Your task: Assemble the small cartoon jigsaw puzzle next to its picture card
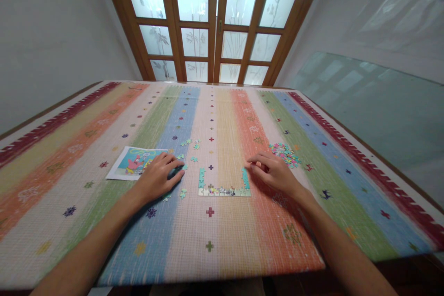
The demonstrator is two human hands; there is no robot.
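My left hand (pixel 160 176) rests on the tablecloth at the right edge of a printed cartoon picture (pixel 130 163). Its thumb and fingers are apart, with the index fingertip close to a loose teal puzzle piece (pixel 185 167). Slightly right of centre, my right hand (pixel 275 172) has its fingers bent and drawn together by the upper end of the puzzle's right side. Anything between those fingertips is hidden. Between my hands lies a partly joined jigsaw puzzle (pixel 225 192), a U shape with a bottom row and two short teal sides.
A heap of mixed puzzle pieces (pixel 285 154) lies just beyond my right hand. Several loose green-teal pieces (pixel 189 142) are scattered near my left hand, with another piece (pixel 183 193) below it. A striped cloth (pixel 232 236) covers the table; wooden glass-paned doors (pixel 213 23) stand behind.
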